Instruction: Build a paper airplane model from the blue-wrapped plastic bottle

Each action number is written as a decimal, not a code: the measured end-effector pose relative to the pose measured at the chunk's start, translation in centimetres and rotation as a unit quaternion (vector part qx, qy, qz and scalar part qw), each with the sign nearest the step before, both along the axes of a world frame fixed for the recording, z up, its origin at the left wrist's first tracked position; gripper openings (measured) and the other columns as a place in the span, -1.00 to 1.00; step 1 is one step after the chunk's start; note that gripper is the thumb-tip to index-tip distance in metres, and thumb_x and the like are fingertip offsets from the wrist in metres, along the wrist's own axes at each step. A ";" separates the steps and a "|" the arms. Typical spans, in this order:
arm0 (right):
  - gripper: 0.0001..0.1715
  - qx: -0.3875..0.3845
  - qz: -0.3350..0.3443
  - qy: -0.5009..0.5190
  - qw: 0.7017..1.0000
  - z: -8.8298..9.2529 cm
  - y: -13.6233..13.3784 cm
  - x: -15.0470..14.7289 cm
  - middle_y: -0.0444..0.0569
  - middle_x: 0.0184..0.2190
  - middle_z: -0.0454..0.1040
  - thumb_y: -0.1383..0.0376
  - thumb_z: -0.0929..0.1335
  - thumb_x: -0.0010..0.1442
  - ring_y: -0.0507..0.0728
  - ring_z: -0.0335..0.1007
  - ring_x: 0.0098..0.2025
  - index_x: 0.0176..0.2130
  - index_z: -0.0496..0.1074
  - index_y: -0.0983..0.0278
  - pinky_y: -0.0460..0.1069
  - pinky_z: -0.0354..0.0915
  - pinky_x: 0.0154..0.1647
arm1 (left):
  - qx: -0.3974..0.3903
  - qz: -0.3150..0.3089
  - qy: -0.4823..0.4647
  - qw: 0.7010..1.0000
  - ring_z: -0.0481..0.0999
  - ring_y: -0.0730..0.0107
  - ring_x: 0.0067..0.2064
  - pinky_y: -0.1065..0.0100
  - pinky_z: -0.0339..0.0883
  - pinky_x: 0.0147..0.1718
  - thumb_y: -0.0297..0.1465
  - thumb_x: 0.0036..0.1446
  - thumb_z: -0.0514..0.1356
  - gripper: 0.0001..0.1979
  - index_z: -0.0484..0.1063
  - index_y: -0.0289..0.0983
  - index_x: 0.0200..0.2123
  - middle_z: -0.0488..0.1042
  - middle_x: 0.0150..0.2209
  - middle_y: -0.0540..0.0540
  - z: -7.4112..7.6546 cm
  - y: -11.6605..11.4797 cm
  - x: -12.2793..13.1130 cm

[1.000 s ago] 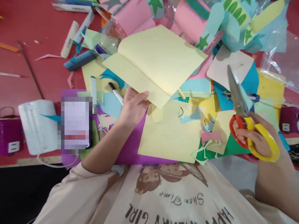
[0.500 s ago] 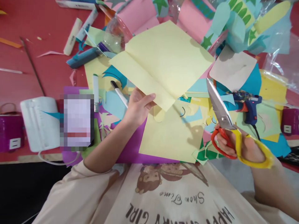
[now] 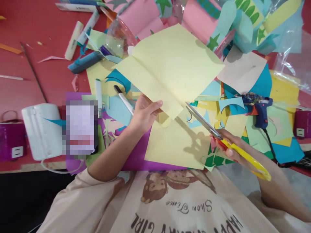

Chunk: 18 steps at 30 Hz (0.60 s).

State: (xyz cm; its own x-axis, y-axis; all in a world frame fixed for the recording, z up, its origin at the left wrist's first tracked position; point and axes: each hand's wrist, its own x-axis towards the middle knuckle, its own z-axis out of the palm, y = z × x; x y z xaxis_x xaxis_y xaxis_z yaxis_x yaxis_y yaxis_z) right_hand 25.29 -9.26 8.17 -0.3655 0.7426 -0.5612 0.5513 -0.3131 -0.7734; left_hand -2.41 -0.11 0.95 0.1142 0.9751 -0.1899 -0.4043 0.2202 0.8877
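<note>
My left hand (image 3: 147, 111) pinches the near edge of a pale yellow sheet of paper (image 3: 178, 61), which is creased near its left side and raised above the table. My right hand (image 3: 230, 145) is wrapped round a pair of scissors (image 3: 206, 124) with red and yellow handles. Their blades look closed, and the tip points at the sheet's near right edge, close to its corner. Whether the tip touches the paper I cannot tell. Beneath the hands lies another pale yellow sheet (image 3: 175, 147), over purple paper (image 3: 136, 152).
A blue glue gun (image 3: 261, 113) lies to the right with its cord. Pink paper shapes with green stars (image 3: 213, 41) fill the back. Markers (image 3: 74, 40), a white box-like device (image 3: 42, 131) and a blurred phone-like screen (image 3: 81, 127) are on the left. Paper scraps surround the sheets.
My right hand has brought the scissors left toward the sheet's near edge and turned them, so the blades appear edge-on. My left hand and the sheet have hardly moved.
</note>
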 end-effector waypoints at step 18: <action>-0.41 -0.107 0.006 0.155 0.982 -1.0 0.6 -0.7 -0.21 -0.41 0.09 -0.21 0.23 0.22 -0.11 -0.11 -0.59 0.00 0.21 0.15 -0.11 -0.09 -0.63 | -0.021 -0.021 -0.012 0.999 0.61 0.23 -0.16 0.31 0.53 -0.27 -0.39 -0.15 0.37 -0.60 0.39 -0.18 -0.19 0.57 -0.26 -0.01 -0.1 -0.3 -0.1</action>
